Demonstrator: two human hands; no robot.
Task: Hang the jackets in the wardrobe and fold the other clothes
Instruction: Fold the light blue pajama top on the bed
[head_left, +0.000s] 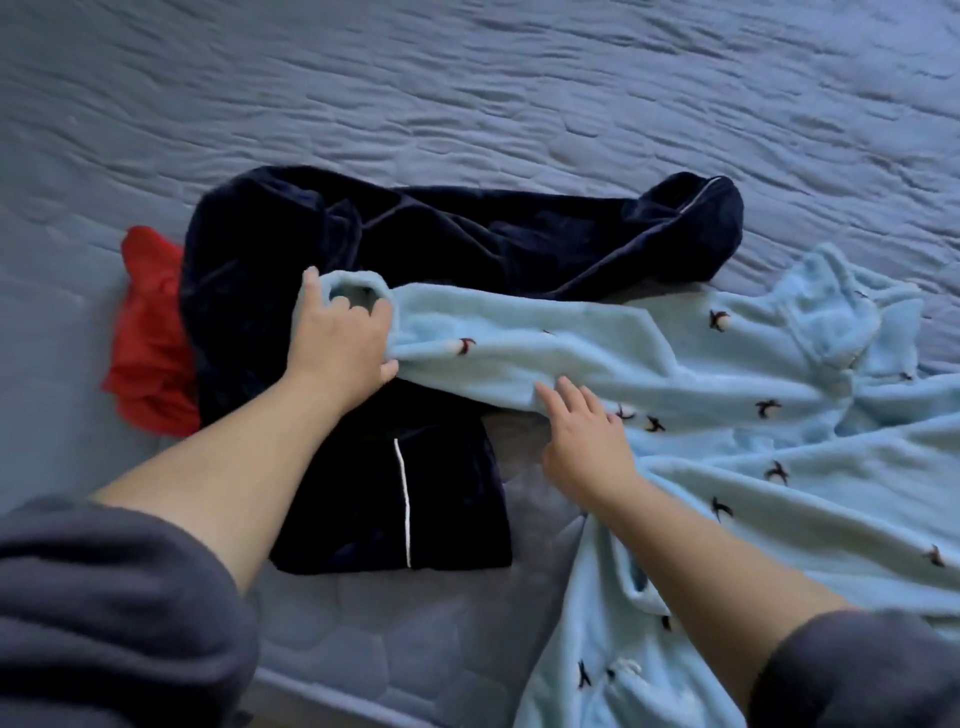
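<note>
Fleece garment lies at the right of the frame on the mattress, its sleeve across a navy garment beside a red cloth. It is pale blue, fluffy, with small dark marks. The left hand grips its cuff; the right hand rests on it with straight fingers.

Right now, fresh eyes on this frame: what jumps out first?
The light blue fleece garment sprawls across the right of the bed, its sleeve stretched over a dark navy garment at centre. The left hand grips the sleeve's cuff; the right hand rests on the fleece. A red cloth peeks out left of the navy one.
</note>
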